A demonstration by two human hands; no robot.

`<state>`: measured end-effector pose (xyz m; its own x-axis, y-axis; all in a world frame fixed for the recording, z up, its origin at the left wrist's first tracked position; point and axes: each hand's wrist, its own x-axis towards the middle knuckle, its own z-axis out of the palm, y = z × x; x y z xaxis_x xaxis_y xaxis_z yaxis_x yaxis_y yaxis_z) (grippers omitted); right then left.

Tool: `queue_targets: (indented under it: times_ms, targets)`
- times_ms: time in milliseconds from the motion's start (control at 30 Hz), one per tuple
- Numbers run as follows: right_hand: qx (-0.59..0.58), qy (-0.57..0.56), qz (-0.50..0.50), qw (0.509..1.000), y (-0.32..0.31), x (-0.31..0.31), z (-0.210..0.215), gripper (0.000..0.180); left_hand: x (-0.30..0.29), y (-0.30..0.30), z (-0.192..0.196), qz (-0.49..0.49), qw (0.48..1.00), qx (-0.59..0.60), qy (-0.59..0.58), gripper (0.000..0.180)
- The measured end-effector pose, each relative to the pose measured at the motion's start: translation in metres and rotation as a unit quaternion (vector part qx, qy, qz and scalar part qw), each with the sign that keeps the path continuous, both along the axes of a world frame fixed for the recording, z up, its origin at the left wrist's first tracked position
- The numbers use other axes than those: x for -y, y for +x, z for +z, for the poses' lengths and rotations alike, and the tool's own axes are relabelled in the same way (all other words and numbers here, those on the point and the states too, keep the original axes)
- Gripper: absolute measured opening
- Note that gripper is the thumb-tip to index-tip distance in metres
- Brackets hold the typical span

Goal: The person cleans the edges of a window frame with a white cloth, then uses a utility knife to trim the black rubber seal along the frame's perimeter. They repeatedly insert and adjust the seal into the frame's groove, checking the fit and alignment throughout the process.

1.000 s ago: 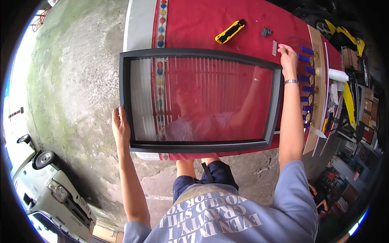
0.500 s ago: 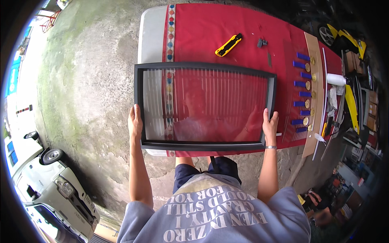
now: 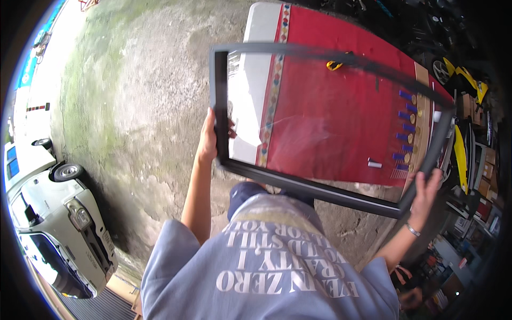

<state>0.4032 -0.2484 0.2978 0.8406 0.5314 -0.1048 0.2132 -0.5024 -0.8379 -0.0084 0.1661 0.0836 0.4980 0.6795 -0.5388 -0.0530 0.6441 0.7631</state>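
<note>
Both my hands hold a large black rectangular frame (image 3: 314, 188) with a clear pane, raised over the table and tilted down to the right. My left hand (image 3: 208, 140) grips its left bar, fingertips showing through the pane. My right hand (image 3: 425, 196) is on the lower right corner, fingers along the outer side. Through the pane I see several gold medals with blue ribbons (image 3: 408, 128) in a column at the table's right side. A yellow and black tool (image 3: 334, 65) lies farther back, partly hidden by the top bar. A small white piece (image 3: 374, 163) rests near the front edge.
The table wears a red cloth (image 3: 325, 122) with a patterned band, its white left end bare. A cardboard strip (image 3: 422, 72) lies along its right side. A white vehicle (image 3: 69, 218) stands on the left. Boxes and yellow vehicle parts (image 3: 460, 160) crowd the right.
The frame has risen off the table toward me and shifted right, now tilted with its right end lower. Both hands moved with it, and my view of the table has shifted.
</note>
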Motion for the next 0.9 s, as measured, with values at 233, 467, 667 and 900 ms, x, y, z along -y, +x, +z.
queue_targets:
  times_ms: [233,467,667,900]
  targets:
    - [0.268,-0.078,-0.009,0.96,-0.047,0.012,0.213,0.036,0.012,0.03,0.065,-0.043,0.965,0.254,-0.051,0.073]
    - [0.28,-0.192,-0.022,0.94,-0.026,0.02,0.337,0.033,0.017,0.032,0.13,-0.083,0.888,0.442,-0.1,0.067]
    - [0.276,-0.232,0.005,0.933,0.023,0.032,0.374,0.036,0.023,0.02,0.189,-0.092,0.897,0.428,-0.068,0.062]
    - [0.272,-0.201,0.016,0.941,0.01,0.016,0.367,0.042,0.022,0.005,0.202,-0.057,0.904,0.421,-0.043,0.062]
